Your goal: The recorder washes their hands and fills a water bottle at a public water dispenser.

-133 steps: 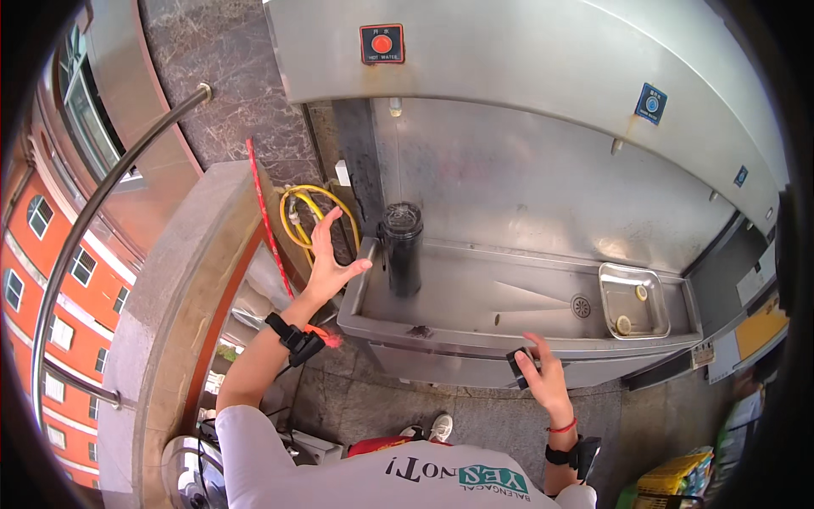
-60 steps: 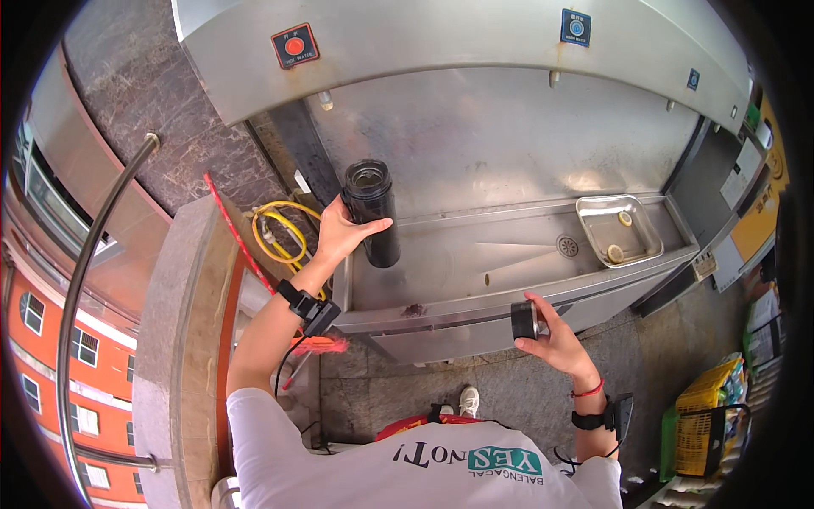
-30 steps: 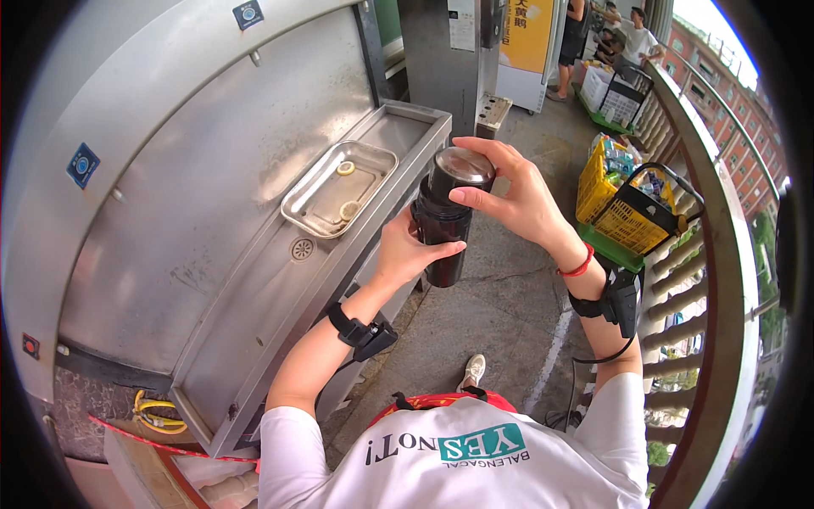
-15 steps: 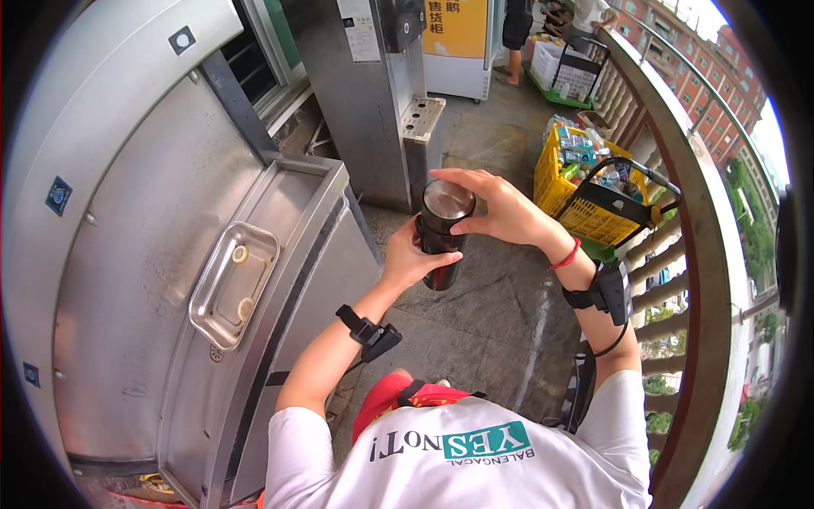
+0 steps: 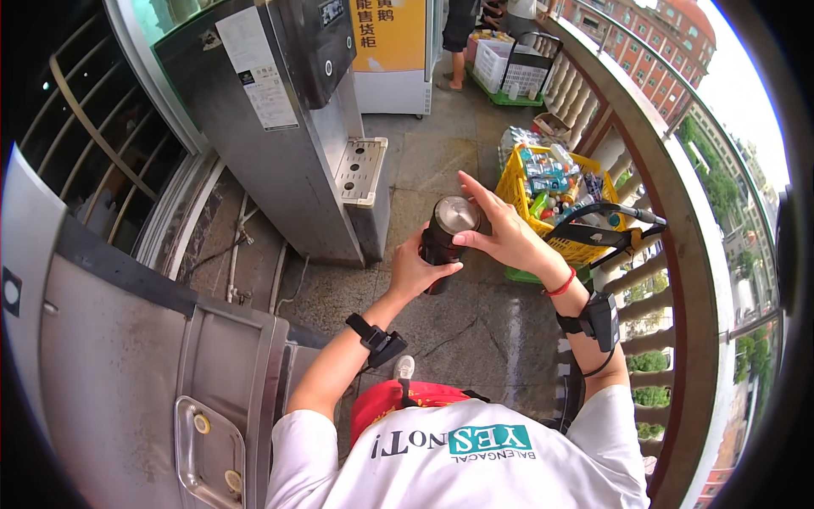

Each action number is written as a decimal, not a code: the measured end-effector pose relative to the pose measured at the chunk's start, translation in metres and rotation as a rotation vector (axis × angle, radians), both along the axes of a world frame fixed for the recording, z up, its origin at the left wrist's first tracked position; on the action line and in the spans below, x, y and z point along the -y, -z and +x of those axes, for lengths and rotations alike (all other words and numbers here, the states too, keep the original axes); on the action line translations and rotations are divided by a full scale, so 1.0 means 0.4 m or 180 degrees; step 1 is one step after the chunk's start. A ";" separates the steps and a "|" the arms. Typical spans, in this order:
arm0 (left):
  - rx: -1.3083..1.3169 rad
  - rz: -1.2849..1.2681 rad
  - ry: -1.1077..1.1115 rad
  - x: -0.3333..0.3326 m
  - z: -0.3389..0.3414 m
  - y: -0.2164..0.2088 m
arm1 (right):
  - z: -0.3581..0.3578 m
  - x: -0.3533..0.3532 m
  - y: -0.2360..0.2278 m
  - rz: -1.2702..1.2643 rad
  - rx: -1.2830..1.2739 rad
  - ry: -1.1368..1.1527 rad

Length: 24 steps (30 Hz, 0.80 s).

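My left hand point(image 5: 415, 270) is closed round the body of a dark tumbler point(image 5: 438, 251), which stands nearly upright in front of me. The top of the tumbler is a round lid point(image 5: 457, 215) with a silvery, shiny surface. My right hand point(image 5: 513, 236) is at the lid's right side, thumb tip by the lid's near edge. Its fingers are stretched out and spread beyond the far edge, apart from the thumb. The tumbler's lower end is partly hidden by my left hand. Each forearm carries a black strapped device.
A steel water dispenser point(image 5: 305, 170) with a drip tray point(image 5: 359, 172) stands ahead left. A steel sink counter point(image 5: 280, 356) holds a metal tray point(image 5: 183, 462). Ahead right, a yellow crate point(image 5: 509, 188) of bottles sits by the balustrade point(image 5: 649, 338). People stand near a white crate point(image 5: 490, 64) farther off.
I have moved forward, so the dispenser is nearer and the sink lies farther back. My right fingers have lifted off the lid's far rim. The left hand keeps its hold.
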<state>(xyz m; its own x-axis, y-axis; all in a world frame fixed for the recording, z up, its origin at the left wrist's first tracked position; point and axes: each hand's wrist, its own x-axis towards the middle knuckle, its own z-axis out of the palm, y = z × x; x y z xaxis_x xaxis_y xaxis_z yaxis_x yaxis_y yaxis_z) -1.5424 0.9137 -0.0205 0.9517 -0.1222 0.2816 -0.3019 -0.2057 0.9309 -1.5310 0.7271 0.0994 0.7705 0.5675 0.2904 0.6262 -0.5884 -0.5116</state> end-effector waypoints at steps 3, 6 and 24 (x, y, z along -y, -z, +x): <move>0.0123 0.0046 0.0152 0.035 0.184 -0.003 | 0.135 0.031 0.031 0.1053 -0.0670 0.0179; 0.0176 0.0050 0.0260 0.093 0.355 0.004 | 0.258 0.074 0.051 0.1330 -0.0666 0.0476; -0.0171 -0.0090 0.0262 0.480 1.367 0.039 | 1.158 0.449 0.094 0.2437 -0.1193 0.0426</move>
